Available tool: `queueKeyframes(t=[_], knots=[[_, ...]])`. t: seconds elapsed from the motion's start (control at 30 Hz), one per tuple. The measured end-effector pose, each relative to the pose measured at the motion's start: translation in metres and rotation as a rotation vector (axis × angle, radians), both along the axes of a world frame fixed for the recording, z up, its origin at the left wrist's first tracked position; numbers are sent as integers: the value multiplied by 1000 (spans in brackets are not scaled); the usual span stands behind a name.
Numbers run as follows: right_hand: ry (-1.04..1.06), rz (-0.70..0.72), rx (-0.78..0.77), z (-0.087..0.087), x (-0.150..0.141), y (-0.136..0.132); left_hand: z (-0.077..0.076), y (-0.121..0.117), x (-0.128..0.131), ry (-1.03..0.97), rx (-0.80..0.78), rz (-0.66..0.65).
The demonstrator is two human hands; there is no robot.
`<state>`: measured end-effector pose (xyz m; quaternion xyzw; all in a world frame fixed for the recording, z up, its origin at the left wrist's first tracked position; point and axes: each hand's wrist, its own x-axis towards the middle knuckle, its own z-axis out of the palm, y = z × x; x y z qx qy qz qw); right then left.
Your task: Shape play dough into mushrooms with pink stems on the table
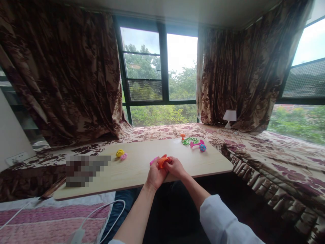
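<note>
Just above the table's near edge, my left hand [155, 175] is turned palm up, its fingers curled around a small, curved orange piece [163, 163]. My right hand [176, 166] meets it from the right and pinches the same piece between thumb and fingers. What exactly the orange piece is, I cannot make out at this size. Beside my left fingers, a bright pink item [153, 161] shows, partly hidden by the hand; whether it is held or lies on the table is unclear.
On the pale table [142, 149] are a yellow lump [120, 153], a light pink lump [123, 156], an orange knob-shaped piece [182, 136], green open loops [189, 141], a pink dumbbell-shaped piece [195, 144] and a spiky blue ball [202, 147]. A white lamp [229, 117] stands on the sill.
</note>
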<state>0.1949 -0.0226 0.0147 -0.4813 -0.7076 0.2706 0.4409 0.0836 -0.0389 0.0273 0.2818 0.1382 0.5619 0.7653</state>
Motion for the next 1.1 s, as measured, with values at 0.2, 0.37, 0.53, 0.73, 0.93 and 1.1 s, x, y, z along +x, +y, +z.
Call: queueKeyframes(t=[0.2, 0.37, 0.53, 0.73, 0.93, 1.1], knots=[[-25, 8, 21, 2, 1, -1, 3, -2, -1, 1, 6, 17], [-36, 20, 31, 3, 3, -1, 5, -4, 3, 4, 32, 34], [-50, -1, 17, -1, 2, 0, 5, -4, 4, -11, 38, 59], [-64, -18, 10, -3, 1, 4, 2, -2, 4, 9, -15, 27], [-83, -37, 15, -3, 1, 5, 7, -4, 0, 13, -26, 3], [-92, -32, 35, -1, 3, 4, 8, -5, 1, 36, -8, 12]])
